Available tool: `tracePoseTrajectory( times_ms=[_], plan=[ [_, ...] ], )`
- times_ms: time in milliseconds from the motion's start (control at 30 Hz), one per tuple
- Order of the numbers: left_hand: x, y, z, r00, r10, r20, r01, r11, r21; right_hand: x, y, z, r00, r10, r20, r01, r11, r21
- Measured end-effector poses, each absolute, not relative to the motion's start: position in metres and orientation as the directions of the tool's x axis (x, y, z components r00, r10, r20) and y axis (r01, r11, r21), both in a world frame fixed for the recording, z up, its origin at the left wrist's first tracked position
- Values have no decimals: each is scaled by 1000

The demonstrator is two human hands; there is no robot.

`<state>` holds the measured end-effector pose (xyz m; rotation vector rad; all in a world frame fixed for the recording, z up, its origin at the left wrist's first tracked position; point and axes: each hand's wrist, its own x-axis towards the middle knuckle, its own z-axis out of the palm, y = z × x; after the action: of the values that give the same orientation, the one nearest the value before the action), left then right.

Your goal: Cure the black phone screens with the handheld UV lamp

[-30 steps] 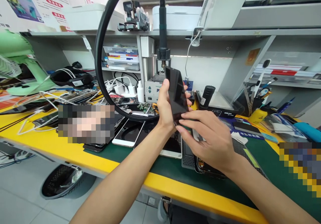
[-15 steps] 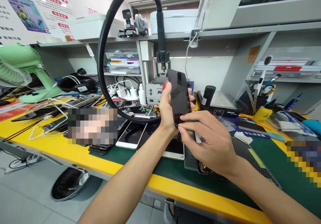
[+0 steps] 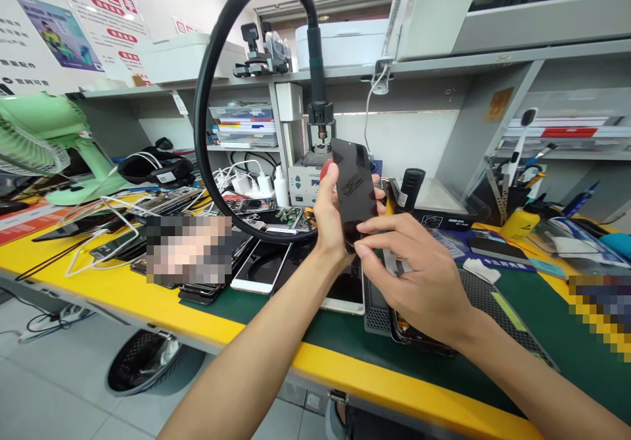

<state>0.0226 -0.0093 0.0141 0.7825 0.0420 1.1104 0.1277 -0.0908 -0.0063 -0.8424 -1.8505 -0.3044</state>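
Above the green mat (image 3: 582, 335), head view: black smartphone (image 3: 357, 193) tilted up in left hand (image 3: 327, 213).
Left hand curled part-closed around it, thumb on its 9 o'clock edge, fingertips showing at 3. Right hand (image 3: 421, 272) half curled, thumb and index nearly pinched at its 5 o'clock corner; can't tell if they grip. White-framed phone (image 3: 261, 267) lies at its 8 o'clock, black gooseneck tube (image 3: 200, 118) loops at 10.
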Motion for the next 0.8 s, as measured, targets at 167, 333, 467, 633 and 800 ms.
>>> tracePoseTrajectory(
  times_ms=[167, 333, 467, 633, 800],
  plan=[
    [23, -8, 14, 472, 818, 328, -786, 223, 576, 130, -92, -7, -178, 501, 847, 659, 700, -275],
    [24, -5, 13, 472, 809, 352, -782, 199, 591, 132, -92, -7, -146, 548, 824, 650, 681, -337],
    [24, -4, 12, 457, 820, 345, -779, 182, 600, 131, -92, -7, -131, 560, 818, 648, 673, -356],
    [23, -6, 13, 463, 820, 337, -773, 188, 606, 131, -91, -6, -129, 561, 818, 644, 674, -361],
    [23, -9, 14, 464, 820, 335, -776, 194, 599, 130, -91, -5, -138, 546, 826, 647, 682, -342]
  ],
)
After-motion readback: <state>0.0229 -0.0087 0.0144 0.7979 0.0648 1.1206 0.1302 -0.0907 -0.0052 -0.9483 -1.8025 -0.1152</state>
